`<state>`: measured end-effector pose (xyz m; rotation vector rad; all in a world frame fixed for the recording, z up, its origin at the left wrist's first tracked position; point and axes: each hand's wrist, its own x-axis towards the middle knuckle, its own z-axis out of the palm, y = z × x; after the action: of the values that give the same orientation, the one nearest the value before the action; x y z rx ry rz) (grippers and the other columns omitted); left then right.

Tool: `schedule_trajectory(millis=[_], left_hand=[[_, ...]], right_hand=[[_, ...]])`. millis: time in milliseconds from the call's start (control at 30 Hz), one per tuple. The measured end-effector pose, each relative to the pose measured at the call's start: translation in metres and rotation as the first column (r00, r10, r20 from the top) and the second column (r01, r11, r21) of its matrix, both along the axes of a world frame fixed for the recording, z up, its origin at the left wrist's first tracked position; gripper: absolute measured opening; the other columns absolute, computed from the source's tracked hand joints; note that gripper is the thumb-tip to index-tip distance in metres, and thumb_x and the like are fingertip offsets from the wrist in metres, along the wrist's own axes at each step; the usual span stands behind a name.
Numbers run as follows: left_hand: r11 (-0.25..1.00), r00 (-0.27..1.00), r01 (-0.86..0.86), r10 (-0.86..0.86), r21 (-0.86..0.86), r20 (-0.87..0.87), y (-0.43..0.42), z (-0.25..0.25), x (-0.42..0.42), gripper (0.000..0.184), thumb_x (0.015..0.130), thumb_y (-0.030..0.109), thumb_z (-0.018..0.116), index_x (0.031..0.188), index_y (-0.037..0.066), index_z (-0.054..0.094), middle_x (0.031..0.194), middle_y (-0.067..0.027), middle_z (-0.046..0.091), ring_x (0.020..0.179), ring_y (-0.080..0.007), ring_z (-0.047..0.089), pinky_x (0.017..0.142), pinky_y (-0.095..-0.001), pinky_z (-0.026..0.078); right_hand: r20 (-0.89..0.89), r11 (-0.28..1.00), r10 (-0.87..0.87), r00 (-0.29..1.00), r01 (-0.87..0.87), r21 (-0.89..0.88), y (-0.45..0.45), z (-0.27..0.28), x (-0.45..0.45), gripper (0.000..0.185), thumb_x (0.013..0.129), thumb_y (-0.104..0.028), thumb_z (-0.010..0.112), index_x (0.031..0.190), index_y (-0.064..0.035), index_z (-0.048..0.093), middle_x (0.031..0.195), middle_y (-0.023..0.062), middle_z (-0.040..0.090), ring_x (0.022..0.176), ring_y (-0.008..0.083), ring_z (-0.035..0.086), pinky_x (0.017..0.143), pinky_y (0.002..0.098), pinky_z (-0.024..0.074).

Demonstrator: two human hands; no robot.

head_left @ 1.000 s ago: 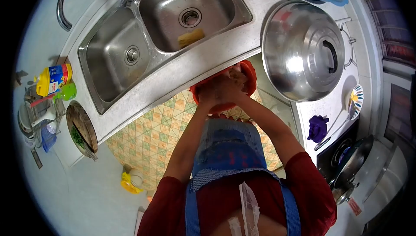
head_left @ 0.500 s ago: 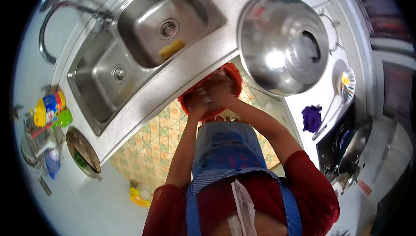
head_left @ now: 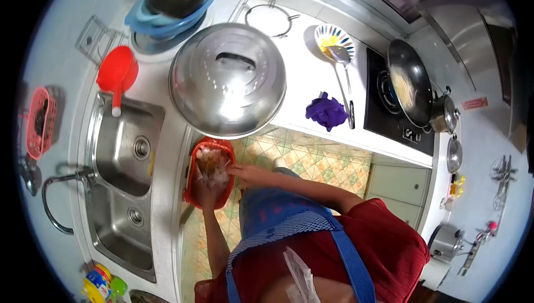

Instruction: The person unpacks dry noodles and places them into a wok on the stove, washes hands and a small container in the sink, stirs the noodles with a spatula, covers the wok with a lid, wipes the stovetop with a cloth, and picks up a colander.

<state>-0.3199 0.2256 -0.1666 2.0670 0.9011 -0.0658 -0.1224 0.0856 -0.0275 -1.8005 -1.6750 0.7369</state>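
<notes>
A red plastic bin (head_left: 228, 146) stands below the counter edge, in front of my apron. Crumpled clear plastic bags and brownish scraps (head_left: 210, 163) fill it. My left hand (head_left: 208, 193) reaches down into the near part of the bin among the plastic; its fingers are mostly hidden. At the bin's right rim is my right hand (head_left: 243, 175), closed, its fingertips against the rim and the plastic beside it.
A large domed steel lid (head_left: 228, 102) overhangs the counter edge above the bin. To the left is a double sink (head_left: 119, 161) with a red ladle (head_left: 118, 70) behind it. Right of the lid lie a purple cloth (head_left: 327, 111) and a wok (head_left: 414, 75) on the stove.
My view has swung to the right, bringing the stove and wok fully into sight. The hands, earlier close together inside the bin, are now apart, the right one at the rim.
</notes>
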Motion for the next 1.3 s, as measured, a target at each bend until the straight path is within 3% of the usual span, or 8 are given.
schedule_trajectory(millis=[200, 400, 533, 633, 767, 900, 1100, 1300], left_hand=[[0.956, 0.999, 0.000, -0.016, 0.292, 0.052, -0.025, 0.007, 0.002, 0.056, 0.086, 0.022, 0.049, 0.134, 0.000, 0.029, 0.132, -0.0167, 0.039, 0.119, -0.0266, 0.040, 0.098, -0.0338, 0.032], [0.974, 0.981, -0.168, 0.150, 0.153, 0.122, -0.075, 0.084, 0.031, 0.058, 0.074, 0.023, 0.068, 0.120, -0.003, 0.044, 0.117, -0.0220, 0.050, 0.110, -0.0292, 0.048, 0.091, -0.0364, 0.038], [0.813, 0.701, -0.434, 0.576, -0.389, 0.421, -0.096, 0.095, 0.031, 0.025, 0.082, 0.009, 0.060, 0.104, -0.002, 0.056, 0.095, -0.0094, 0.061, 0.087, -0.0171, 0.058, 0.078, -0.0289, 0.047], [0.717, 0.574, -0.614, 0.693, -0.330, 0.436, -0.108, 0.136, 0.027, 0.023, 0.083, 0.013, 0.062, 0.101, 0.000, 0.060, 0.094, -0.0066, 0.061, 0.083, -0.0138, 0.057, 0.075, -0.0262, 0.047], [0.456, 0.272, -0.621, 0.888, -0.638, 0.370, -0.089, 0.178, -0.009, 0.018, 0.086, 0.018, 0.058, 0.094, 0.002, 0.062, 0.085, -0.0043, 0.063, 0.077, -0.0120, 0.061, 0.069, -0.0248, 0.048], [0.260, -0.037, -0.593, 0.937, -0.762, 0.348, -0.061, 0.193, -0.059, 0.017, 0.087, 0.020, 0.056, 0.087, 0.004, 0.059, 0.076, -0.0040, 0.060, 0.071, -0.0126, 0.058, 0.067, -0.0249, 0.046], [0.266, -0.134, -0.592, 0.898, -0.761, 0.419, 0.021, 0.191, -0.171, 0.024, 0.089, 0.023, 0.053, 0.071, 0.008, 0.051, 0.061, -0.0016, 0.050, 0.056, -0.0098, 0.044, 0.055, -0.0217, 0.034], [0.259, -0.223, -0.578, 0.862, -0.774, 0.455, 0.099, 0.194, -0.308, 0.031, 0.089, 0.023, 0.049, 0.061, 0.011, 0.044, 0.056, -0.0012, 0.044, 0.053, -0.0098, 0.040, 0.049, -0.0226, 0.030]], right_hand=[[-0.234, 0.980, -0.122, 0.965, 0.080, -0.184, -0.073, 0.019, 0.042, 0.043, 0.078, -0.006, 0.046, 0.121, -0.0081, 0.049, 0.115, 0.0176, 0.054, 0.094, 0.0337, 0.057, 0.080, 0.0385, 0.0469], [-0.287, 0.955, -0.153, 0.946, 0.067, -0.288, -0.109, 0.010, 0.066, 0.036, 0.083, -0.010, 0.044, 0.119, -0.0068, 0.051, 0.107, 0.0154, 0.059, 0.096, 0.0327, 0.057, 0.086, 0.0373, 0.0441], [-0.394, 0.979, -0.029, 0.919, -0.054, -0.197, -0.117, -0.017, 0.070, 0.031, 0.087, -0.015, 0.047, 0.115, -0.0038, 0.053, 0.106, 0.0148, 0.060, 0.097, 0.0275, 0.058, 0.085, 0.0346, 0.0446], [-0.483, 0.969, 0.003, 0.876, -0.123, -0.216, -0.107, 0.002, 0.071, 0.029, 0.087, -0.019, 0.051, 0.111, -0.0025, 0.055, 0.098, 0.0123, 0.062, 0.086, 0.0208, 0.060, 0.078, 0.0305, 0.0466], [-0.542, 0.914, 0.004, 0.841, -0.223, -0.340, -0.056, 0.033, 0.060, 0.024, 0.087, -0.018, 0.054, 0.103, -0.0016, 0.060, 0.087, 0.0082, 0.064, 0.076, 0.0113, 0.059, 0.069, 0.0247, 0.0471], [-0.519, 0.931, 0.080, 0.851, -0.249, -0.266, 0.015, 0.047, 0.024, 0.020, 0.087, -0.018, 0.054, 0.092, -0.0002, 0.063, 0.074, 0.0048, 0.063, 0.065, 0.0084, 0.057, 0.059, 0.0237, 0.0449], [-0.376, 0.946, 0.295, 0.878, -0.323, -0.011, 0.195, 0.091, -0.107, 0.020, 0.086, -0.020, 0.054, 0.082, -0.0005, 0.060, 0.061, 0.0050, 0.056, 0.057, 0.0077, 0.052, 0.052, 0.0250, 0.0405], [0.169, 0.895, 0.158, 0.973, -0.213, 0.391, 0.401, 0.099, -0.237, 0.024, 0.086, -0.025, 0.052, 0.094, -0.0040, 0.059, 0.081, 0.0174, 0.061, 0.078, 0.0358, 0.059, 0.064, 0.0419, 0.0471]])
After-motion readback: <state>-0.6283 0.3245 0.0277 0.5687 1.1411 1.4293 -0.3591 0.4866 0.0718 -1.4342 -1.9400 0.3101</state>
